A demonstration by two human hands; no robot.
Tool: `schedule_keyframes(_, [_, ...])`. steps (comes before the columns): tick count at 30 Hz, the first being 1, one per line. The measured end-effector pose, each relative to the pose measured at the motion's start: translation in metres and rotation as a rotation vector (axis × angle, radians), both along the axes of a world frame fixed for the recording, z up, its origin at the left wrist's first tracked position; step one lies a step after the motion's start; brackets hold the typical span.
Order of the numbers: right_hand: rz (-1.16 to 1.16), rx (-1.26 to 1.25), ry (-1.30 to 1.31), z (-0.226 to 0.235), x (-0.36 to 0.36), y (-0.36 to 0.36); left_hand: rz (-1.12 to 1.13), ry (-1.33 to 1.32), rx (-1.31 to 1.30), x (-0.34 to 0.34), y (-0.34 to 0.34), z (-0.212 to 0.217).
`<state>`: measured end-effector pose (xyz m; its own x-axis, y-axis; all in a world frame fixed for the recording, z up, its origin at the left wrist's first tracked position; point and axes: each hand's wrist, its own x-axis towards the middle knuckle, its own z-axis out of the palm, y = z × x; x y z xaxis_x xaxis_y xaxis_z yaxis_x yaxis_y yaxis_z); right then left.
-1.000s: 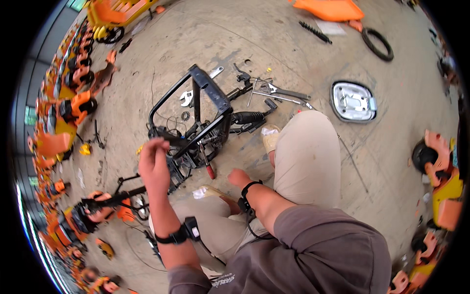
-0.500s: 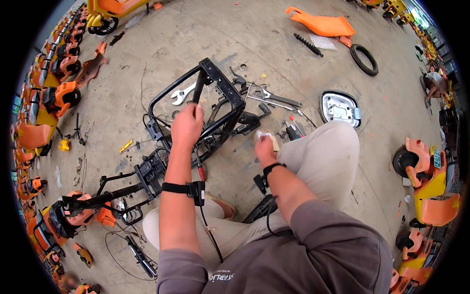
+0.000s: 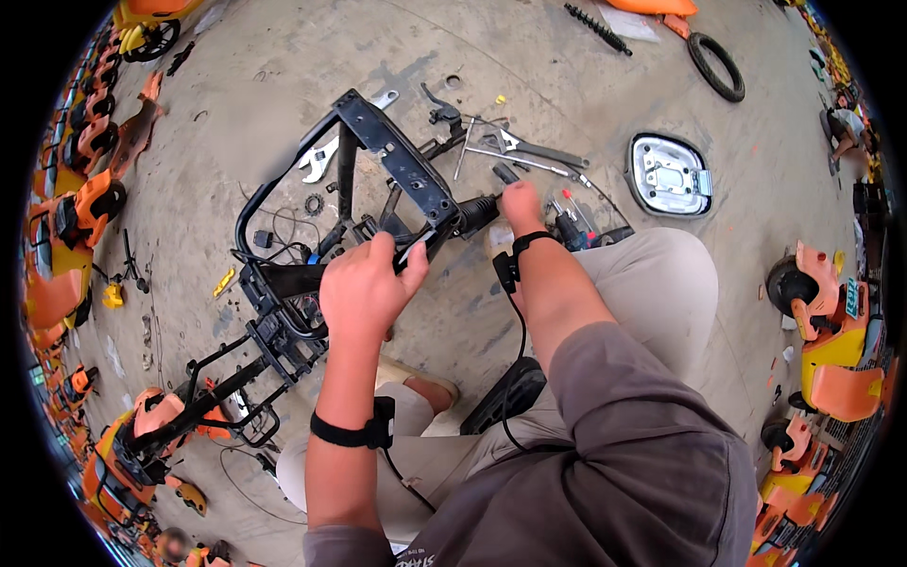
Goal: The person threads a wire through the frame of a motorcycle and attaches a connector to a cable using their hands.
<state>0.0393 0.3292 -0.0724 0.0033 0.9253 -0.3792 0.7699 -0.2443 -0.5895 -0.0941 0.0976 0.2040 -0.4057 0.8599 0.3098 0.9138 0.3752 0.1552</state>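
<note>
A black metal scooter frame [image 3: 402, 165] lies on the floor in front of me, with its squared end to the far right and its long narrow part toward the lower left. My left hand [image 3: 368, 288] is closed around the near rail of that end, the thumb up along the tube. Right of the frame end, my right hand [image 3: 522, 210] is closed beside a black ribbed part [image 3: 477, 215]. A dark, grip-like piece [image 3: 507, 173] shows just beyond its fingers. What the right hand holds is hidden by the fist.
An adjustable wrench [image 3: 319, 161] lies beneath the frame opening; a second wrench [image 3: 539, 151] is beyond my right hand. Screwdrivers [image 3: 572, 222] sit by my right knee. A silver-lined cover [image 3: 669, 176], a tyre [image 3: 715, 66] and a coil spring [image 3: 597, 28] lie farther right. Parked scooters line both sides.
My left hand has shifted to the near rail, and the frame end sits tilted differently. My right hand has moved forward to the black ribbed part. The view has shifted too.
</note>
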Motion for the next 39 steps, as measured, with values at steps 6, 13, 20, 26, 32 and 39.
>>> schedule_keyframes(6, [-0.492, 0.074, 0.125, -0.045, 0.015, -0.004, 0.038, -0.001, -0.018, 0.001, 0.004, -0.003])
schedule_keyframes(13, [-0.422, 0.071, 0.16, -0.082, 0.014, -0.003, 0.079, -0.042, -0.006, 0.002, 0.006, -0.006])
schedule_keyframes(20, [-0.398, -0.003, -0.317, -0.05, 0.015, -0.039, 0.077, -0.038, -0.025, 0.002, 0.001, -0.009])
schedule_keyframes(26, [-0.348, -0.035, -0.349, -0.045, 0.024, -0.026, 0.068, 0.0, -0.02, 0.001, -0.003, -0.011])
schedule_keyframes(32, [-0.415, 0.162, -0.319, -0.068, 0.032, -0.018, 0.066, -0.014, -0.042, 0.0, -0.003, -0.011])
schedule_keyframes(39, [-0.284, 0.12, -0.35, -0.076, 0.037, -0.008, 0.07, -0.023, -0.007, -0.001, 0.001, -0.011])
